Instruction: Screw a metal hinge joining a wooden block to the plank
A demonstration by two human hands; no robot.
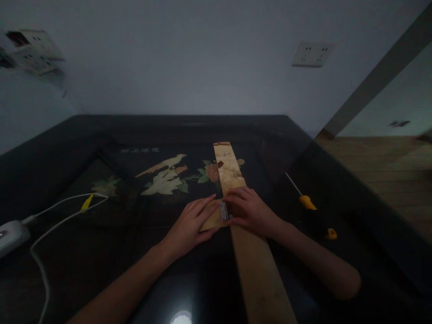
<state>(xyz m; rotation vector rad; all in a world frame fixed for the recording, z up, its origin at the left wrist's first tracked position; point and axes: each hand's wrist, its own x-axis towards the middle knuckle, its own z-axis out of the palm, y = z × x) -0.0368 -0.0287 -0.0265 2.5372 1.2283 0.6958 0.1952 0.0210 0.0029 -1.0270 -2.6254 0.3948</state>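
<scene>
A long wooden board lies lengthwise on the dark table. Against its left edge sits a short wooden piece, and a small metal hinge lies over the joint between the two. My left hand is closed on the short piece, thumb at its near edge and fingers on its far side. My right hand rests across the long board, its thumb and fingertips pressed close around the right side of the hinge.
On the right of the dark table lies a screwdriver with a yellow and black handle. A white power strip and a looping white cable with a yellow tag are at the left. A wall stands behind.
</scene>
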